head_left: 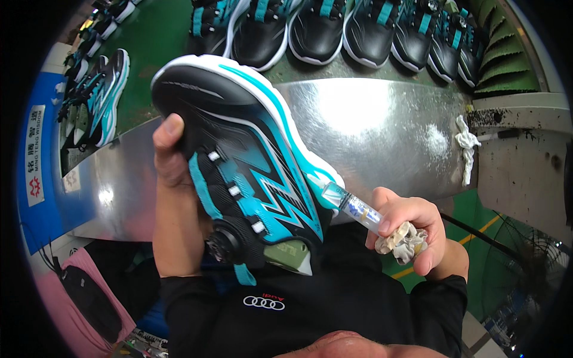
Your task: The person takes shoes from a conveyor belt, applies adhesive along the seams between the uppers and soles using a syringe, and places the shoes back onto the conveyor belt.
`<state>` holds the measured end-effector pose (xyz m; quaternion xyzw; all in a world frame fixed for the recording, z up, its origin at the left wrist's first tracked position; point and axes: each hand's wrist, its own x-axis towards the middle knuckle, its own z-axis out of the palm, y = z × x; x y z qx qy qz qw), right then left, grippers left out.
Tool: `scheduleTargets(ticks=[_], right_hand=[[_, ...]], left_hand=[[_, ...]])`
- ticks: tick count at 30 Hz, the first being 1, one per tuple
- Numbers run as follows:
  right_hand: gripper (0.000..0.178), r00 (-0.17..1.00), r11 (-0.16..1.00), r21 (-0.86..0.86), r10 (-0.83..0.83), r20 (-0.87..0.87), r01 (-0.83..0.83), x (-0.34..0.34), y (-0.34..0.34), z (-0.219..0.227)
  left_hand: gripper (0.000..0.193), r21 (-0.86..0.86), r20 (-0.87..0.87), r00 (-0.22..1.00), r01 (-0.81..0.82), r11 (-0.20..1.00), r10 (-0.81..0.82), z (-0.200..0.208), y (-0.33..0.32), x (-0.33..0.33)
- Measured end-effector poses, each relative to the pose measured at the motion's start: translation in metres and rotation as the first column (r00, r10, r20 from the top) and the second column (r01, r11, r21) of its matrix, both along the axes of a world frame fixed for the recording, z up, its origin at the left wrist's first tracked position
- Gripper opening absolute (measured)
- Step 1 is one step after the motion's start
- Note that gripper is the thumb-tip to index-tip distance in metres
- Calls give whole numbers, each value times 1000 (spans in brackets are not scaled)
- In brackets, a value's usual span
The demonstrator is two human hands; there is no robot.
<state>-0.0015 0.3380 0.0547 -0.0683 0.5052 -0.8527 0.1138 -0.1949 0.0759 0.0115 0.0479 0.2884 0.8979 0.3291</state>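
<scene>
The left hand (170,152) supports a black-and-teal shoe (256,161) in front of the torso, above the near edge of the metal desk (382,164). Its thumb bears on the upper near the toe; the remaining fingers are behind the shoe and how far they are bent cannot be determined. The toe points to the upper left, the heel to the lower right, and the white-and-teal sole edge (274,95) faces the upper right. A black round dial (225,240) sits near the collar.

The right hand (412,227) has its fingers closed around the rear of a clear syringe (358,212) and a crumpled off-white wad (404,243). The syringe tip is at the sole edge near the heel; contact cannot be confirmed.

On the desk, to the right, are a patch of white powder (437,142) and a twisted white strip (465,146). Beyond the desk, a row of similar shoes (316,36) stands on a green surface (152,45).
</scene>
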Motion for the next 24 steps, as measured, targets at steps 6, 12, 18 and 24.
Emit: scheduleTargets(ticks=[6,12,18,24], right_hand=[[61,992,997,72,11,-126,-2,14,8,-14],[60,974,990,143,13,-227,20,26,12,-24],[60,974,991,124,-12,-226,41,36,17,-37],[56,971,995,86,-28,-237,49,37,18,-52]], left_hand=[[59,23,85,996,22,999,-24,-10,-6,-11],[49,-117,50,993,-97,988,104,-20,-10,-14],[44,-153,72,995,-63,986,74,-19,-12,-18],[40,-317,57,978,-171,933,198,-15,-15,-12]])
